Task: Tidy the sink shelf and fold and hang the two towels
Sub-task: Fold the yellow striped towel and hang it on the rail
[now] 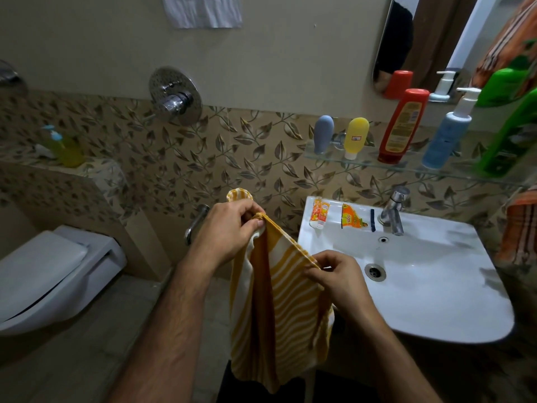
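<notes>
A yellow and white striped towel (286, 309) hangs folded in front of me, left of the sink (436, 301). My left hand (229, 231) grips its upper left corner. My right hand (334, 276) pinches the top edge at the right. Above the sink, the glass shelf (363, 164) carries a grey bottle (323, 134), a yellow bottle (356, 137), a red bottle (402, 126), a blue pump bottle (447, 135) and a green bottle (511, 135). An orange striped towel (520, 231) hangs at the far right.
On the sink's back rim lie a small tube (318, 212), an orange sachet (350, 217) and a dark strip (372, 219), beside the tap (393, 210). A toilet (49, 274) stands at the left. A mirror (421, 42) hangs above the shelf.
</notes>
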Demonstrator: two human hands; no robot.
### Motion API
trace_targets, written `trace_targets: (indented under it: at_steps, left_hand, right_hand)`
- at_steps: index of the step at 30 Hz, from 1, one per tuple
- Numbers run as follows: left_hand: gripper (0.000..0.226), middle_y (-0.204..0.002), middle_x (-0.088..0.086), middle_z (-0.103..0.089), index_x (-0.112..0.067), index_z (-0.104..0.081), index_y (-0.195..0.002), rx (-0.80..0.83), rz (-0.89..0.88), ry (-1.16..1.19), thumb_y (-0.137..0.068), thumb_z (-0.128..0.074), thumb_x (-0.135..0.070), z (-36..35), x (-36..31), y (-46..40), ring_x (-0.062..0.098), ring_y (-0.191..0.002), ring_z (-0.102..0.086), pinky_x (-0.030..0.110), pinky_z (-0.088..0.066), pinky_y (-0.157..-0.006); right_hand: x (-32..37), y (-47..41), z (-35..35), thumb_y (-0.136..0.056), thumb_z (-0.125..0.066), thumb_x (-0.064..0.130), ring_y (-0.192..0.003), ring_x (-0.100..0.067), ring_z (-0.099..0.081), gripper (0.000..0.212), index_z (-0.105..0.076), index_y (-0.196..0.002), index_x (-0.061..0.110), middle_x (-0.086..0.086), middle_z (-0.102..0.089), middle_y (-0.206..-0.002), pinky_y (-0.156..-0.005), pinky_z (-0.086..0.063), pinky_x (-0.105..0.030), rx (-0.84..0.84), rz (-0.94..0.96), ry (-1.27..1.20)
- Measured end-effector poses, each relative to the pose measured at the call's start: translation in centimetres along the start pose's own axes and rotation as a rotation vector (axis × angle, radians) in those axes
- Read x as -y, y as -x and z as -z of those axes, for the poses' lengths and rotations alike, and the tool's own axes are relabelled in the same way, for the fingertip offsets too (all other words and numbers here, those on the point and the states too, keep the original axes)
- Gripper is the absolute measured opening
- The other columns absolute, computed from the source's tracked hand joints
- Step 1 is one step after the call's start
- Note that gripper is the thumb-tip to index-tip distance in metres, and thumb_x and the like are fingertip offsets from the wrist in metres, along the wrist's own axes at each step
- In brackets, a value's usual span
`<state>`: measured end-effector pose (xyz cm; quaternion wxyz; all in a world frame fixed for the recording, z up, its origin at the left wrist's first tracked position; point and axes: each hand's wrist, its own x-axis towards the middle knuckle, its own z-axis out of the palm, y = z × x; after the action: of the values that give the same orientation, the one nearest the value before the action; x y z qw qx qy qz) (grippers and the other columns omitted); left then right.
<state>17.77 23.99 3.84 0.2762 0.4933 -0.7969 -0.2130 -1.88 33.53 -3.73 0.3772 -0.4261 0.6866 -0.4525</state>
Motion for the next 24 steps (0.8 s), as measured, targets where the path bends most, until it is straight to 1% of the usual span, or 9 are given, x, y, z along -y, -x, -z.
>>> trace_targets:
  at_steps: [1, 3, 6, 10, 14, 16, 20, 22, 24]
  left_hand:
    - [0.012, -0.081, -0.016, -0.063, -0.031, -0.069, -0.095, 0.001, 0.008, 0.0, -0.087, -0.071, -0.022, 0.0, 0.3, 0.0, 0.001, -0.075, -0.058, 0.016, -0.043, -0.066]
    - [0.012, -0.082, -0.014, -0.065, -0.031, -0.069, -0.094, 0.011, 0.031, 0.001, -0.086, -0.071, -0.022, 0.0, 0.8, -0.1, 0.002, -0.076, -0.06, 0.018, -0.046, -0.067]
    - [0.012, -0.08, -0.015, -0.066, -0.033, -0.068, -0.091, 0.023, 0.053, -0.008, -0.086, -0.072, -0.023, -0.2, 1.4, -0.2, 0.002, -0.075, -0.061, 0.015, -0.042, -0.063]
    - [0.015, -0.077, -0.016, -0.065, -0.035, -0.066, -0.087, -0.015, 0.081, 0.008, -0.086, -0.072, -0.021, -0.2, 2.0, -0.4, 0.0, -0.073, -0.061, 0.012, -0.04, -0.059]
    - [0.014, -0.077, -0.014, -0.066, -0.035, -0.067, -0.087, -0.014, 0.095, 0.023, -0.086, -0.071, -0.022, -0.4, 2.6, -0.4, 0.001, -0.074, -0.061, 0.016, -0.042, -0.06]
    - [0.011, -0.077, -0.014, -0.065, -0.033, -0.068, -0.089, 0.007, 0.119, 0.04, -0.086, -0.071, -0.023, -0.7, 2.9, -0.5, 0.002, -0.074, -0.061, 0.019, -0.044, -0.061]
    - [0.009, -0.073, -0.009, -0.063, -0.026, -0.069, -0.095, 0.037, 0.213, 0.095, -0.088, -0.069, -0.021, -2.0, 3.5, -0.4, 0.006, -0.074, -0.061, 0.019, -0.041, -0.06]
    - [0.018, -0.071, -0.01, -0.061, -0.021, -0.07, -0.107, -0.005, 0.286, 0.138, -0.088, -0.068, -0.022, -3.2, 3.5, 0.0, 0.002, -0.073, -0.058, 0.017, -0.038, -0.058]
    - [0.035, -0.068, -0.01, -0.058, -0.021, -0.063, -0.124, -0.022, 0.347, 0.219, -0.089, -0.067, -0.023, -4.5, 3.2, 0.8, 0.004, -0.069, -0.056, 0.02, -0.043, -0.061]
  right_hand:
    - [0.1, 0.0, 0.4, -0.079, -0.078, 0.013, -0.081, -0.021, -0.071, 0.005, -0.075, -0.079, 0.017, -0.002, -0.073, -0.079, -0.072, -0.06, -0.035, -0.017, 0.006, -0.002]
    - [0.3, 0.0, 1.2, -0.078, -0.079, 0.015, -0.079, -0.02, -0.07, 0.006, -0.074, -0.078, 0.017, -0.002, -0.073, -0.078, -0.073, -0.06, -0.038, -0.044, 0.024, 0.019]
    - [0.7, -0.2, 2.3, -0.076, -0.081, 0.021, -0.076, -0.019, -0.069, 0.007, -0.074, -0.076, 0.021, -0.001, -0.072, -0.075, -0.074, -0.059, -0.043, -0.057, 0.066, 0.104]
    - [1.2, -0.1, 3.1, -0.079, -0.079, 0.028, -0.074, -0.015, -0.068, 0.009, -0.074, -0.076, 0.022, 0.001, -0.072, -0.074, -0.073, -0.058, -0.042, 0.012, 0.086, 0.274]
    - [1.8, 0.2, 4.6, -0.084, -0.075, 0.023, -0.081, -0.02, -0.072, 0.007, -0.077, -0.081, 0.017, -0.003, -0.076, -0.081, -0.083, -0.058, -0.045, 0.192, 0.008, 0.139]
    - [2.3, 0.3, 5.1, -0.086, -0.073, 0.021, -0.081, -0.021, -0.073, 0.009, -0.078, -0.081, 0.016, -0.004, -0.076, -0.081, -0.084, -0.058, -0.044, 0.22, 0.0, 0.071]
    - [2.9, 0.2, 3.9, -0.087, -0.071, 0.019, -0.079, -0.018, -0.072, 0.011, -0.078, -0.08, 0.016, -0.003, -0.076, -0.078, -0.076, -0.057, -0.034, 0.066, 0.083, 0.005]
    - [2.8, -0.2, 2.6, -0.088, -0.069, 0.019, -0.073, -0.011, -0.069, 0.013, -0.078, -0.079, 0.016, -0.001, -0.074, -0.074, -0.07, -0.055, -0.028, -0.031, 0.138, 0.053]
    - [2.6, -0.6, 1.4, -0.089, -0.068, 0.02, -0.07, -0.007, -0.066, 0.015, -0.077, -0.078, 0.017, 0.003, -0.072, -0.07, -0.064, -0.052, -0.024, -0.102, 0.187, 0.163]
